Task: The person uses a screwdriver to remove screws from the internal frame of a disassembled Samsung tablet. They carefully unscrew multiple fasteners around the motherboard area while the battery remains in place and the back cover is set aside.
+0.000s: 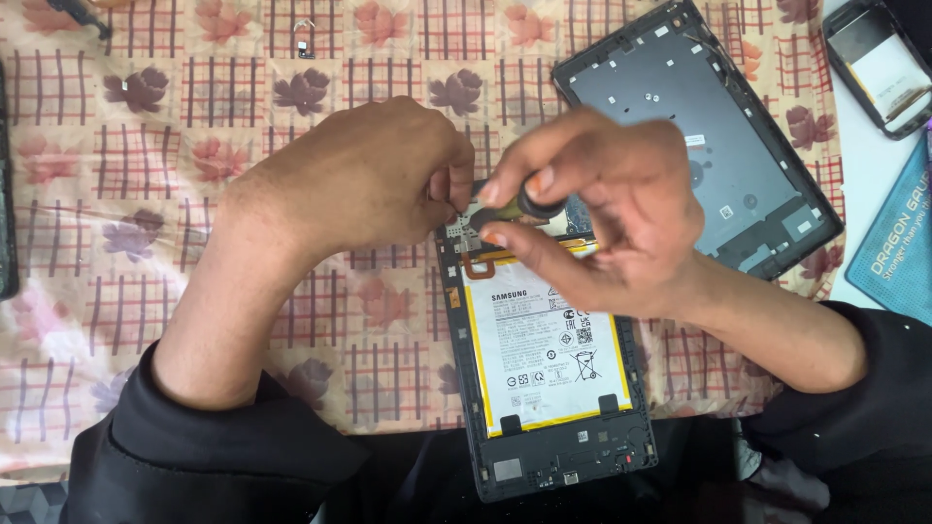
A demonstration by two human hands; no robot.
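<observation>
An opened tablet point(544, 456) lies in front of me, back side up, showing a white battery with a yellow border point(544, 340). My right hand point(612, 204) pinches the dark handle of a small screwdriver point(519, 206) over the tablet's top edge. My left hand point(374, 175) rests next to it, fingertips touching the top left corner of the tablet frame near the tool. The tool's tip is hidden by my fingers.
The tablet's removed dark back cover point(699, 136) lies at the upper right on a floral checked cloth point(194, 126). A phone point(879, 63) and a blue mat point(898, 243) sit at the right edge. A small metal part point(304, 37) lies at the top.
</observation>
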